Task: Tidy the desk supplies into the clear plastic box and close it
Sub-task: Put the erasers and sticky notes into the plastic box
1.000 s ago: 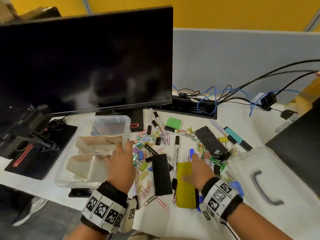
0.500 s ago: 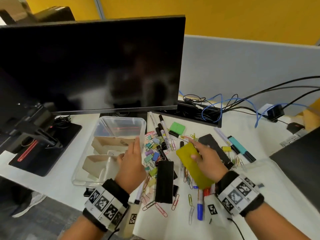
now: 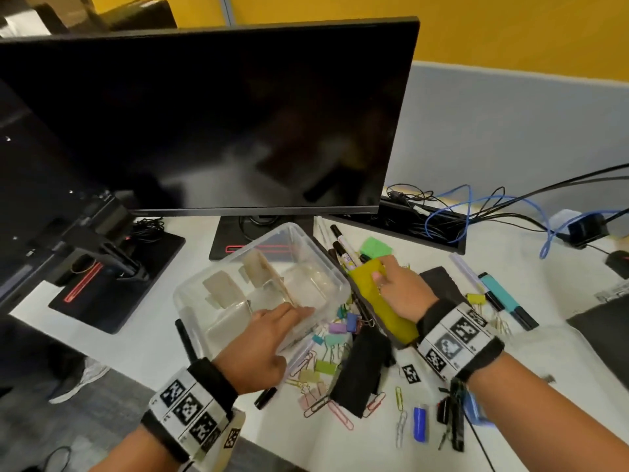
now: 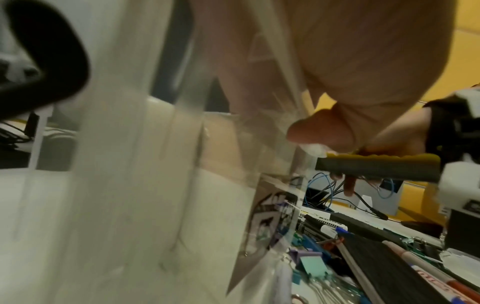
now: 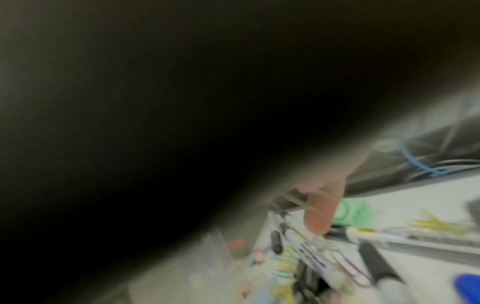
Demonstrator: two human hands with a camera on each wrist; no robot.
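Observation:
The clear plastic box stands open in front of the monitor, with cardboard dividers inside. My left hand grips its near right wall, fingers inside and thumb outside, as the left wrist view shows through the clear wall. My right hand holds a yellow-topped black eraser just right of the box rim, above the markers. Loose paper clips, coloured binder clips, a black eraser and a teal highlighter lie on the desk. The right wrist view is mostly dark.
A large black monitor and its stand rise right behind the box. Cables run along the grey partition at the back right. A green pad lies by the markers. The desk's front edge is just below my wrists.
My right hand lifted the yellow eraser off the desk and carried it up-left to the box's rim. My left hand shifted onto the box's near wall, and the box turned.

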